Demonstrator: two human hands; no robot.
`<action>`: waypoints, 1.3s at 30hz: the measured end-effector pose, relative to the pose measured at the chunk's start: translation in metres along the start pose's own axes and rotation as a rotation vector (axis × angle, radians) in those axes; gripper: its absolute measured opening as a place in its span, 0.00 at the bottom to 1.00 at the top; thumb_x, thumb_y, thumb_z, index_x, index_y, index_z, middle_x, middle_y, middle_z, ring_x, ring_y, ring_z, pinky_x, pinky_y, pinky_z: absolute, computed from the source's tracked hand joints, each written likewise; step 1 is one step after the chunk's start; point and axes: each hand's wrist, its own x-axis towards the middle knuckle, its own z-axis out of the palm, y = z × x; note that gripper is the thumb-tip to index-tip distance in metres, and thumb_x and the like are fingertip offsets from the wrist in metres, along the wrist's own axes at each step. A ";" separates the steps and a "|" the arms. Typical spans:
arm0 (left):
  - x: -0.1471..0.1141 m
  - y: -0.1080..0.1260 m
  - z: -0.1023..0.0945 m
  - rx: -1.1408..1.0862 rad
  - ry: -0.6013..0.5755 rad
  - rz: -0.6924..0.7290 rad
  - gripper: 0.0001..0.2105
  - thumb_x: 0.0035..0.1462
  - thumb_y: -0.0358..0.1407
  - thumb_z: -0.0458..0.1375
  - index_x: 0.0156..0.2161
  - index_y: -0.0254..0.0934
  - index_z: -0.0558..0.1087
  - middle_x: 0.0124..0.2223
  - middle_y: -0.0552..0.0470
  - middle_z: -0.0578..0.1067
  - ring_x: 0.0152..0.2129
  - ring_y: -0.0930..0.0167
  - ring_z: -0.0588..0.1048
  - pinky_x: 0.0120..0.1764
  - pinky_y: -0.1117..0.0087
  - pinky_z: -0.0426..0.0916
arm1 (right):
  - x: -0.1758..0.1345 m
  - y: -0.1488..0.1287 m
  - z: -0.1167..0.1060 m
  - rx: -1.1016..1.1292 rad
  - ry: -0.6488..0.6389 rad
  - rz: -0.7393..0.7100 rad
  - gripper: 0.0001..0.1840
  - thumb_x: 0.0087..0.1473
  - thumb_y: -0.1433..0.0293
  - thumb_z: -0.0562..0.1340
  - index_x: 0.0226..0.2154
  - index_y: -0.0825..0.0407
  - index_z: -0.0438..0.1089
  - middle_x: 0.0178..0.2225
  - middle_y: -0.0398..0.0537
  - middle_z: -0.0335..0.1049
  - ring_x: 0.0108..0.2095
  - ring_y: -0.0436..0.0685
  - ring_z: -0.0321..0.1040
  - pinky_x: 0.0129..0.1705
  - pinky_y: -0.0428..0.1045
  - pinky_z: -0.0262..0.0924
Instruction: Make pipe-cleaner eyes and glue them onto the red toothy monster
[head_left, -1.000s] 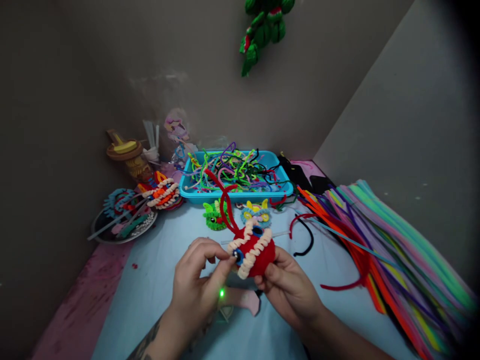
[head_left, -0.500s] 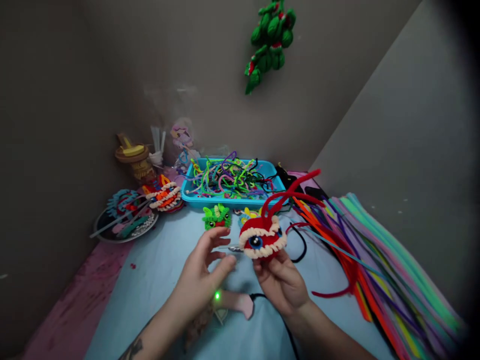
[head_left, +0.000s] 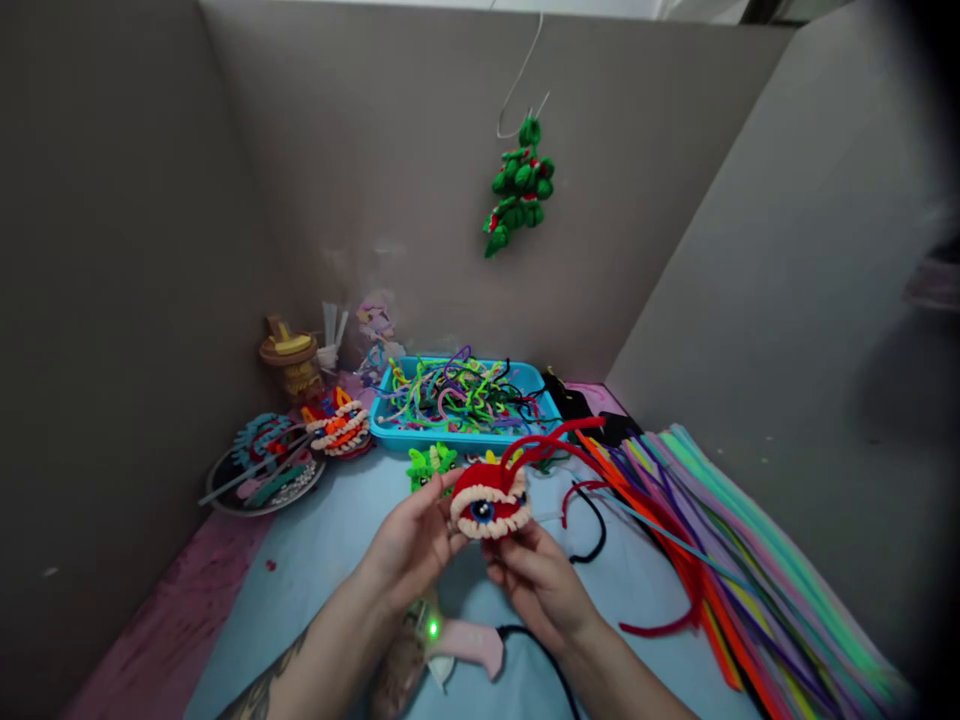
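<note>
A red pipe-cleaner figure (head_left: 487,498) with a cream fringe, a blue eye and long red stems rising to the right is held above the light blue table (head_left: 315,590). My left hand (head_left: 411,540) grips its left side and my right hand (head_left: 534,578) supports it from below. A pink glue gun (head_left: 463,645) with a green light lies on the table under my hands, its black cord trailing toward me.
A blue tray (head_left: 465,438) of tangled pipe cleaners stands behind. A green figure (head_left: 429,464) sits before it. Straight pipe cleaners (head_left: 735,560) fan along the right. A plate (head_left: 262,482) and an orange figure (head_left: 337,428) are at left. A green ornament (head_left: 519,190) hangs on the wall.
The red figure has been turned so its eye faces me, with the stems swung from left to right. My left hand has come back onto it. The view has tilted upward.
</note>
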 end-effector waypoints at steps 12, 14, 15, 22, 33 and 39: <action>0.009 0.010 -0.012 0.184 0.214 0.024 0.18 0.52 0.30 0.58 0.49 0.31 0.67 0.38 0.44 0.79 0.27 0.68 0.78 0.26 0.72 0.71 | -0.009 -0.013 0.000 -0.634 -0.015 -0.196 0.16 0.47 0.59 0.67 0.22 0.54 0.65 0.18 0.38 0.58 0.20 0.46 0.52 0.21 0.42 0.48; 0.007 0.014 -0.010 0.274 0.224 0.055 0.19 0.50 0.31 0.59 0.49 0.32 0.67 0.36 0.45 0.79 0.26 0.68 0.78 0.25 0.72 0.70 | -0.017 -0.023 -0.003 -0.851 0.039 -0.533 0.10 0.52 0.65 0.62 0.24 0.52 0.66 0.22 0.41 0.60 0.24 0.50 0.58 0.25 0.45 0.53; 0.006 0.014 -0.008 0.317 0.217 0.065 0.20 0.50 0.32 0.60 0.49 0.32 0.67 0.35 0.46 0.79 0.25 0.68 0.77 0.25 0.72 0.69 | -0.020 -0.027 -0.004 -0.960 0.010 -0.700 0.05 0.53 0.69 0.61 0.27 0.52 0.69 0.25 0.43 0.62 0.27 0.52 0.60 0.28 0.46 0.56; -0.003 0.005 0.007 0.459 0.144 0.057 0.26 0.45 0.37 0.64 0.49 0.32 0.65 0.30 0.49 0.79 0.22 0.70 0.75 0.24 0.74 0.66 | -0.028 -0.038 -0.001 -1.447 -0.081 -1.144 0.19 0.50 0.78 0.59 0.44 0.48 0.72 0.35 0.48 0.59 0.38 0.57 0.60 0.39 0.55 0.59; -0.002 -0.006 0.002 0.477 0.121 0.012 0.26 0.44 0.38 0.65 0.49 0.34 0.65 0.28 0.50 0.78 0.19 0.71 0.73 0.23 0.74 0.65 | -0.031 -0.034 0.000 -1.474 -0.054 -1.141 0.17 0.50 0.78 0.60 0.43 0.48 0.72 0.34 0.48 0.60 0.36 0.56 0.61 0.38 0.55 0.60; -0.004 -0.006 0.002 0.441 0.139 0.007 0.27 0.44 0.39 0.66 0.48 0.34 0.65 0.28 0.49 0.79 0.20 0.71 0.74 0.24 0.74 0.65 | -0.031 -0.032 -0.001 -1.474 -0.052 -1.117 0.15 0.51 0.77 0.60 0.41 0.47 0.73 0.33 0.48 0.62 0.36 0.56 0.62 0.39 0.55 0.60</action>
